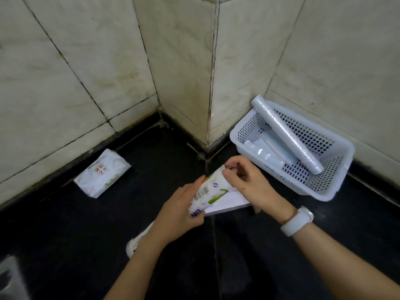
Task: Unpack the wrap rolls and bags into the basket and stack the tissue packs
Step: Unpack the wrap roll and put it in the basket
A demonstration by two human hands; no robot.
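- Forearms reached in from the bottom edge over a dark, glossy floor (65,245), the right one wearing a pale wristband (297,221).
- Part of a white shoe (136,241) showed under the left forearm, resting on the floor.
- The left hand (181,211) was wrapped around the lower end of a printed package (211,191), thumb across the side bearing a barcode, so it was grasping that package.
- The right hand (246,180) pinched the upper end of the same package between thumb and fingertips, with the other fingers curled loosely above it.
- The package was held tilted above the floor, upper end pointing away; it was white with green and purple print, and pale folded sheets or bags showed along its right side.
- A tissue pack (102,173) lay flat on the floor to the left, well apart from the hands and close to the base of the tiled wall (65,83).
- A white perforated basket (324,185) sat on the floor to the right, against the wall beside a projecting corner.
- A long wrap roll (285,135) leaned diagonally in the basket, upper end propped over the far rim, lower end down inside.
- Several smaller pale rolls (264,152) lay on the basket's bottom beneath it; their exact number could not be told.
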